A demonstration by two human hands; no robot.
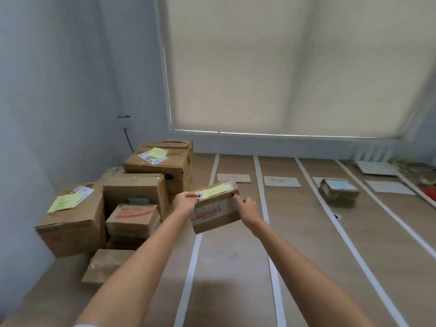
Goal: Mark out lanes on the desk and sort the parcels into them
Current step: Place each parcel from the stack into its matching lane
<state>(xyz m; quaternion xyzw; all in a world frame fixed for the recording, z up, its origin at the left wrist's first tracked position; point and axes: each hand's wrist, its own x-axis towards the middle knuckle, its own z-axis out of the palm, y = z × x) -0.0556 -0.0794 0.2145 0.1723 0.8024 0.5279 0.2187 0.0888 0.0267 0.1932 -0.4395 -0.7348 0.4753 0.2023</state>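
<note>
A small parcel (215, 206) is held up above the desk (236, 267), tilted, over the far half of the leftmost lane. A yellow note (213, 191) sits on its top face and red print runs across the side facing the camera. The left hand (185, 202) grips the parcel's left end, fingers curled over the top edge with the tips resting by the note. The right hand (246, 208) holds the right end, its fingers bent round the near right corner and one fingertip up at the top edge. The parcel lies between the two hands, both forearms stretched forward.

White tape strips (262, 197) run from the near edge to the far edge of the desk, dividing it into lanes. Near the far edge each lane carries a flat label card (280, 181); the writing is too blurred to read. One parcel (338, 191) lies in the third lane, partly covering that lane's card.

At the far left corner of the desk stands a stack of boxes (132, 197), several piled on each other, two with yellow notes on top. A flat brown packet (103, 265) lies at the stack's near side. A drawn blind (283, 67) hangs behind the far edge.
</note>
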